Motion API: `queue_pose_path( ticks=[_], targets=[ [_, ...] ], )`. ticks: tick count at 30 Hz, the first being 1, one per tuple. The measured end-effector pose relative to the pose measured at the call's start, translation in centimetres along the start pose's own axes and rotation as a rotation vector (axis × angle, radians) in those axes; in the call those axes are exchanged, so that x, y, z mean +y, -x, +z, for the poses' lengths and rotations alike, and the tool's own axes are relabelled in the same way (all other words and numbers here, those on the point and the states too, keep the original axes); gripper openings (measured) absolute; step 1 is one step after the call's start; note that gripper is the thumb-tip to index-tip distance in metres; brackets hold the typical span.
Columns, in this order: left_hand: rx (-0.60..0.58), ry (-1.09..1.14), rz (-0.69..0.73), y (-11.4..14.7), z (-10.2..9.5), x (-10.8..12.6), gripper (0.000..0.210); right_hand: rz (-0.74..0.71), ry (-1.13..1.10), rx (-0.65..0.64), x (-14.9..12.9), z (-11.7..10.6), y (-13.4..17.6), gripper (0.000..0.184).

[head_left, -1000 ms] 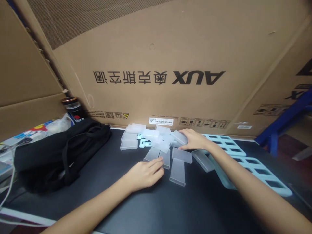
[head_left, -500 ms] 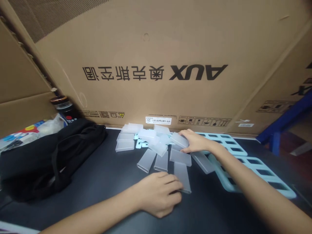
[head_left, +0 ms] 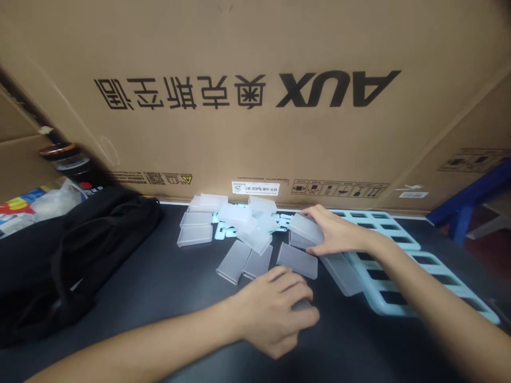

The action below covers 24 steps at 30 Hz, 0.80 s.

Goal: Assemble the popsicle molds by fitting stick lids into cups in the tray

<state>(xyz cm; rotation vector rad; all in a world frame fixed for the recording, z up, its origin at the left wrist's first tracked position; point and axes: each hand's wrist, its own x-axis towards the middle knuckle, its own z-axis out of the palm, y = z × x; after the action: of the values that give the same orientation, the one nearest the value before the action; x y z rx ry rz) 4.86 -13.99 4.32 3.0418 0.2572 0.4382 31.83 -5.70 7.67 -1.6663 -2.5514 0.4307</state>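
Note:
My left hand (head_left: 279, 311) is curled over the front of the table. A sliver of a translucent plastic sleeve (head_left: 302, 305) shows between its fingers; most of it is hidden. My right hand (head_left: 333, 232) pinches another frosted plastic sleeve (head_left: 306, 227) at the right side of the pile, thumb below and fingers above. Between the hands lies a loose flat sleeve (head_left: 297, 260). More sleeves (head_left: 235, 260) are scattered and stacked to the left, several on top of small light-blue plastic pieces (head_left: 220, 231). One sleeve (head_left: 344, 274) lies under my right wrist.
Two light-blue frames with rectangular openings, one nearer (head_left: 433, 282) and one farther (head_left: 389, 229), lie at the right. A black cloth bag (head_left: 75, 260) and a dark bottle (head_left: 74, 165) stand left. A large cardboard box (head_left: 247, 143) walls off the back; a blue metal bar (head_left: 467, 197) is at right.
The view has tilted down and shifted slightly. My left hand has closed over the front sleeve, which lay exposed beside it. My right hand stays at the pile, holding its sleeve.

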Motion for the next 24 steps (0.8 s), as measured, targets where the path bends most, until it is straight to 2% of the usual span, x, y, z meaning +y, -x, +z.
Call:
queue_pose_path(
  ticks=[4, 6, 10, 13, 18, 21, 24],
  targets=[
    [0.023, -0.017, -0.251, 0.0, 0.2, 0.2, 0.055, 0.009, -0.017, 0.033, -0.6, -0.7, -0.7, 0.075],
    [0.001, -0.027, -0.306, 0.1, 0.5, 0.3, 0.058, 0.020, -0.025, 0.031, -1.0, -1.0, -1.1, 0.070],
    [0.013, -0.027, -0.324, 0.2, 0.7, 0.3, 0.047, 0.068, -0.066, -0.014, -1.4, -1.3, -1.8, 0.059],
    [0.031, -0.034, -0.335, 0.3, 0.8, 0.3, 0.044, 0.086, -0.072, 0.006, -1.0, -1.7, -2.0, 0.054],
    [0.049, -0.026, -0.363, 0.4, 0.9, 0.3, 0.045, 0.097, -0.019, 0.120, -0.2, -2.9, -1.3, 0.062],
    [0.057, -0.036, -0.393, 0.4, 1.0, 0.4, 0.048, 0.122, 0.000, 0.147, 0.1, -3.0, -0.9, 0.070],
    [0.058, -0.071, -0.405, 0.4, 1.1, 0.5, 0.054, 0.113, -0.013, 0.168, -0.1, -2.7, -0.9, 0.066]
  ],
)
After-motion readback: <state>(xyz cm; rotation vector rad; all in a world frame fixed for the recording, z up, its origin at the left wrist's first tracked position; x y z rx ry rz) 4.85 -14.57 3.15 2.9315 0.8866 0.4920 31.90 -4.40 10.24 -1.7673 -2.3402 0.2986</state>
